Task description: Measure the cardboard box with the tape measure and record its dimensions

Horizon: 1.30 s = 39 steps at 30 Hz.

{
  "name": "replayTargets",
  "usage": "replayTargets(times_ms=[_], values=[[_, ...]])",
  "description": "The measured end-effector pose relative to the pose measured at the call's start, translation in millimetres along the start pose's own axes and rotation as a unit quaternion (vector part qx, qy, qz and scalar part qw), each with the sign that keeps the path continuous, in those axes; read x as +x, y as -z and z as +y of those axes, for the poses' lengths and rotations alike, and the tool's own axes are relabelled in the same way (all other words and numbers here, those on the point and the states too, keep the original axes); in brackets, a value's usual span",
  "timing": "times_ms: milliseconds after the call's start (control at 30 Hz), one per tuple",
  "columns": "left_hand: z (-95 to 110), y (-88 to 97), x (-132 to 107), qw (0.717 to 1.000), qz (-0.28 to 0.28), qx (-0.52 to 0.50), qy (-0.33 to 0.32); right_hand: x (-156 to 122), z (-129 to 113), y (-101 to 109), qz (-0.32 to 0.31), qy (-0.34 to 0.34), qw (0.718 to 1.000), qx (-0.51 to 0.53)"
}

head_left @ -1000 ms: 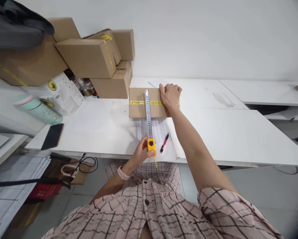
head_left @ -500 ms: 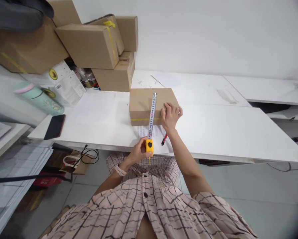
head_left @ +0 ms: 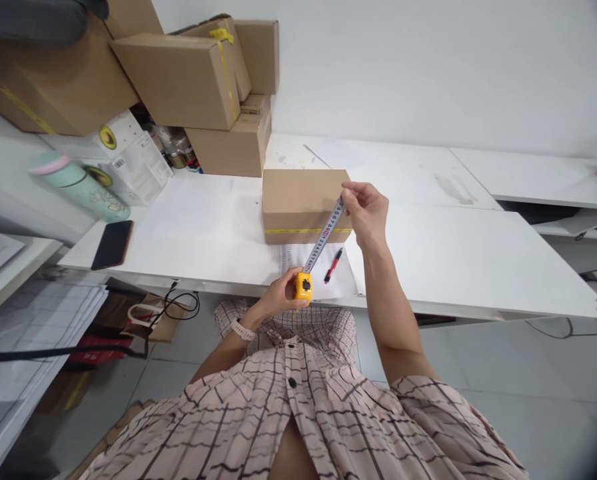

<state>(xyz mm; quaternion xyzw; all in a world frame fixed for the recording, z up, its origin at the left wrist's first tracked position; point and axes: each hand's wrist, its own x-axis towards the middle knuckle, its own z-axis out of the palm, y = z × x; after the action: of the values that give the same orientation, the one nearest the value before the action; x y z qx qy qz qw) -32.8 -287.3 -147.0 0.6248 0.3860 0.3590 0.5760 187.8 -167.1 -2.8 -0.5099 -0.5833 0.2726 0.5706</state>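
Note:
My left hand [head_left: 282, 293] is closed around the yellow case of a tape measure [head_left: 304, 287], just over the front edge of the table. Its metal blade slants out up and to the right, numbers showing. The blade's far end is pinched between the thumb and fingers of my right hand [head_left: 367, 212], at the right side of a closed cardboard box [head_left: 306, 193]. Yellow tape runs along the box's front face. In front of the box lies a printed sheet [head_left: 341, 283] with a red and black pen [head_left: 333, 265] on it.
Cardboard boxes [head_left: 178, 80] are stacked at the back left. Beside them lie a mint green bottle [head_left: 81, 187] and a dark phone [head_left: 112, 245] on the white table [head_left: 453, 267]. A black cable [head_left: 182, 308] hangs below the left front edge.
My right hand has let go of the box and taken the blade's end. The blade has swung right, from across the box top to its right side. The left hand still holds the case.

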Motion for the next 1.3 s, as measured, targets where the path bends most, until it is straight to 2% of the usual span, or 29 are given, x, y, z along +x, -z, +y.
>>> replayTargets(times_ms=[100,233,333,433,533,633,700,767,833,900,967,1033,1100,1167,1233,1300], values=[[-4,-3.3,1,0.998,0.010,-0.064,-0.005,-38,19,-11,0.002,-0.029,0.999,0.017],[-3,-8.2,-2,0.996,0.029,-0.082,-0.016,-95,45,-22,-0.068,-0.098,0.993,0.016],[8,-7.1,-4,0.996,0.040,-0.082,-0.003,-115,63,-14,-0.036,-0.138,0.983,-0.116],[33,5.4,3,0.996,0.069,-0.014,-0.047,-116,78,-2,-0.028,-0.169,0.931,-0.321],[71,30.2,29,0.976,0.120,0.084,-0.163,-112,84,4,-0.095,-0.179,0.877,-0.435],[109,56.8,70,0.926,0.196,0.198,-0.255,-109,81,2,-0.147,-0.177,0.849,-0.477],[126,69.0,98,0.897,0.231,0.271,-0.261,-108,78,1,-0.170,-0.183,0.835,-0.491],[133,75.0,123,0.879,0.247,0.331,-0.239,-106,76,2,-0.180,-0.185,0.828,-0.497],[132,76.6,143,0.868,0.253,0.371,-0.213,-106,79,5,-0.174,-0.182,0.839,-0.482],[127,76.8,158,0.863,0.248,0.398,-0.191,-107,85,12,-0.144,-0.177,0.875,-0.427],[122,77.8,167,0.860,0.224,0.425,-0.173,-111,95,22,-0.095,-0.193,0.926,-0.311],[119,79.6,173,0.854,0.192,0.454,-0.164,-118,104,32,-0.050,-0.231,0.962,-0.137],[116,79.4,173,0.844,0.182,0.474,-0.171,-126,109,41,-0.023,-0.257,0.966,0.029],[110,72.9,166,0.829,0.204,0.480,-0.201,-135,109,48,-0.001,-0.251,0.961,0.116],[99,56.7,148,0.811,0.237,0.475,-0.247,-142,105,52,0.025,-0.238,0.963,0.126],[81,30.8,119,0.799,0.253,0.467,-0.284,-145,97,53,0.069,-0.222,0.966,0.116]])
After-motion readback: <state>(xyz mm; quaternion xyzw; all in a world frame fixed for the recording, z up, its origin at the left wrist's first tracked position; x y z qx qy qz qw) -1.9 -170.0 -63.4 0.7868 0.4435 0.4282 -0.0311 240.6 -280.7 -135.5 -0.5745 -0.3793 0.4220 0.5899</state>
